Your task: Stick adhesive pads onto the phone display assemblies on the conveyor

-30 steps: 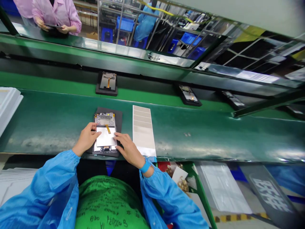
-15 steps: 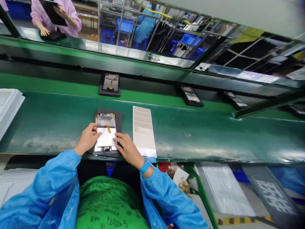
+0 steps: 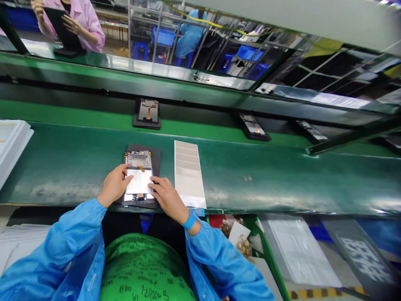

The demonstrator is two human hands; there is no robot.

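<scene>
An opened tablet (image 3: 138, 159) lies on a dark pad (image 3: 156, 156) on the green bench, its circuit board at the far end. Over its middle is a flat white battery (image 3: 138, 182), with a short orange ribbon cable at its far edge. My left hand (image 3: 115, 184) pinches the battery's left edge between thumb and fingers. At the right edge, the thumb and fingers of my right hand (image 3: 167, 196) grip it too. Whether the battery touches the tablet all over, I cannot tell. Just right of the pad lies a sheet of pale adhesive labels (image 3: 189, 179).
Beyond the bench, a green conveyor belt (image 3: 191, 121) carries several opened tablets (image 3: 148, 112) on dark pads. White trays (image 3: 14, 142) are stacked at the left. A green bin (image 3: 266, 259) holds scraps below the bench edge. Across the line, a person in pink (image 3: 89, 25) handles a black tablet-like panel.
My hands and the battery have shifted slightly toward me, and the ribbon cable shows less. Across the line, the person in pink has raised one hand to the panel.
</scene>
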